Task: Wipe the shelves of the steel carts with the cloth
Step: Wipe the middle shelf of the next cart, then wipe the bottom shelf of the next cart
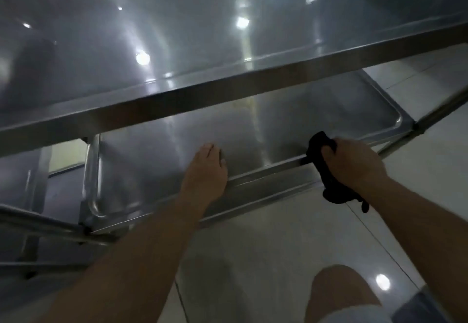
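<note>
Pale floor tiles [291, 259] underlie the steel cart. Top shelf [152, 31] fills 12 o'clock. Left hand [206, 168] rests flat, fingers straight, on the lower shelf [157, 150] rim. Right hand [354, 163], at 3 o'clock, grasps the black cloth [326, 170] against that rim.

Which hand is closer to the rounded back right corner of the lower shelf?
Right. The right hand, gripping the black cloth on the front rim, sits just below that corner; the left hand rests mid-rim, farther left.

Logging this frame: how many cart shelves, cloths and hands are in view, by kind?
Steel cart shelves: 2, upper shelf and lower shelf
Black cloth: 1
Hands: 2, left hand and right hand
Total: 5
</note>
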Motion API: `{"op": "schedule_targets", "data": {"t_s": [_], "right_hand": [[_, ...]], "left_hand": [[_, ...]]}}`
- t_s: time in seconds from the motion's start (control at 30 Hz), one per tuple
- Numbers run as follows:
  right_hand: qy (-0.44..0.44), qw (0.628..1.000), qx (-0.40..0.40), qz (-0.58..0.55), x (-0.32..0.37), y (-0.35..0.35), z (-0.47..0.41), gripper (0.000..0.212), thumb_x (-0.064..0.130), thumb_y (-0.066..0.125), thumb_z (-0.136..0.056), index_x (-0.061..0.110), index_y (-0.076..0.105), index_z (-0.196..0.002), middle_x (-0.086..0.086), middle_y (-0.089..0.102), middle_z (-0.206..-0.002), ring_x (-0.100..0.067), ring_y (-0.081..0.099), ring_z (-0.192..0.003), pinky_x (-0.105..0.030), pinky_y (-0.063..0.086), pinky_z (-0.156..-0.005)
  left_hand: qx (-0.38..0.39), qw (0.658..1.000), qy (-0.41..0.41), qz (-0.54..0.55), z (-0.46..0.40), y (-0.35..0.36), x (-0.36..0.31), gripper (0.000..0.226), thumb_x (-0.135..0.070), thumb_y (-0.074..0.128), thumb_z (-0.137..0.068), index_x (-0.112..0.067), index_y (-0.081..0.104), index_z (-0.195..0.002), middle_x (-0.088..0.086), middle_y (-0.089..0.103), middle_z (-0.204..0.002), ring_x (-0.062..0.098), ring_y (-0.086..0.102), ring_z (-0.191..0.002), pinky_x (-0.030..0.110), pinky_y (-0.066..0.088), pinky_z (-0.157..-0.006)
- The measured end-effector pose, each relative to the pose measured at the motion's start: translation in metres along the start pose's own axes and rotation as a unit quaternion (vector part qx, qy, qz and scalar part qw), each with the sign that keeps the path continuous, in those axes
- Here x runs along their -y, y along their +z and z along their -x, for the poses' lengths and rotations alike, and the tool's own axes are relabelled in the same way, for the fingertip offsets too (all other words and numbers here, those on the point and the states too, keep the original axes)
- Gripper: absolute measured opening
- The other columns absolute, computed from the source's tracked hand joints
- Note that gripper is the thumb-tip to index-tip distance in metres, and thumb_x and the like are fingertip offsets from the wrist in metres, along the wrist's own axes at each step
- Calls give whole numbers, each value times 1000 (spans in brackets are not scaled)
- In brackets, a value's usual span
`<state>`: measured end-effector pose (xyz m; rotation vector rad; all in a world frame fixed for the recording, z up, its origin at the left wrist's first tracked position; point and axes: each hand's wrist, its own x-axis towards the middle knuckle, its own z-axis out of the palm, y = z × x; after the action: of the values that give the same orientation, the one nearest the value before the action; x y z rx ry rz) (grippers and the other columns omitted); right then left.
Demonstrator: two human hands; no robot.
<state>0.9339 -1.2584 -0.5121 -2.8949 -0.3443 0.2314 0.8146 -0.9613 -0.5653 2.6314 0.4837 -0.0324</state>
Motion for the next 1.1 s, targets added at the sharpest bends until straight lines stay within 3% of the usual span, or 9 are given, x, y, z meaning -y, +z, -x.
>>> {"op": "schedule_targets", "data": {"t_s": [0.1, 0.23, 0.37, 0.47, 0.63, 0.73, 0.93, 1.1], "right_hand": [[-19, 994, 105, 37, 17, -10, 37, 36, 43, 38, -105, 21, 55, -83, 0, 60, -73, -16, 59, -62, -33, 51, -61], [-3, 976, 219, -1, 25, -13, 97, 37, 42, 41, -105, 19, 56, -80, -1, 63, -72, -16, 61, -64, -33, 49, -59], [27, 954, 294, -51, 37, -47, 153, 38, 40, 40, -106, 18, 54, -79, -1, 63, -71, -17, 62, -63, -31, 43, -54], [28, 948, 303, -88, 50, -99, 188, 35, 39, 42, -106, 19, 56, -81, -1, 64, -72, -17, 63, -65, -33, 47, -56], [7, 948, 312, -59, 70, -205, 227, 32, 39, 42, -105, 22, 54, -81, 0, 64, -74, -16, 63, -67, -36, 52, -63], [-1, 950, 310, -27, 75, -256, 249, 32, 38, 43, -103, 21, 52, -78, 1, 62, -73, -15, 61, -67, -33, 46, -57], [-33, 950, 307, 39, 95, -344, 304, 31, 43, 40, -102, 25, 46, -77, 2, 62, -79, -18, 62, -74, -37, 54, -74], [-22, 958, 285, 30, 94, -392, 356, 30, 43, 38, -103, 24, 47, -81, 3, 58, -80, -18, 59, -75, -35, 48, -69]], "left_hand": [[21, 999, -30, 6, 20, -18, -12, 38, -27, 43, -108, -1, 57, -132, 20, 55, -139, 39, 51, -129, 47, 39, -113], [114, 990, -74, -24, 75, -52, -35, 48, -35, 39, -110, -12, 46, -151, 11, 43, -158, 31, 39, -146, 43, 31, -120], [200, 973, -89, -77, 138, -102, -50, 51, -40, 27, -107, -14, 49, -144, 10, 52, -145, 33, 51, -130, 41, 44, -106], [238, 960, -106, -105, 177, -148, -72, 47, -41, 32, -109, -17, 47, -146, 10, 54, -142, 31, 54, -126, 42, 47, -99], [260, 952, -109, -120, 228, -235, -126, 49, -44, 30, -109, -22, 43, -151, 5, 51, -148, 26, 50, -133, 46, 46, -105], [255, 953, -90, -135, 252, -279, -156, 48, -45, 29, -109, -23, 45, -149, 4, 53, -147, 26, 50, -132, 45, 46, -104], [242, 961, -56, -119, 292, -347, -190, 48, -44, 30, -109, -22, 46, -148, 5, 53, -146, 27, 51, -131, 42, 44, -103], [226, 966, 6, -124, 307, -371, -222, 49, -47, 28, -108, -22, 47, -146, 5, 52, -146, 28, 51, -132, 45, 44, -107]]}}
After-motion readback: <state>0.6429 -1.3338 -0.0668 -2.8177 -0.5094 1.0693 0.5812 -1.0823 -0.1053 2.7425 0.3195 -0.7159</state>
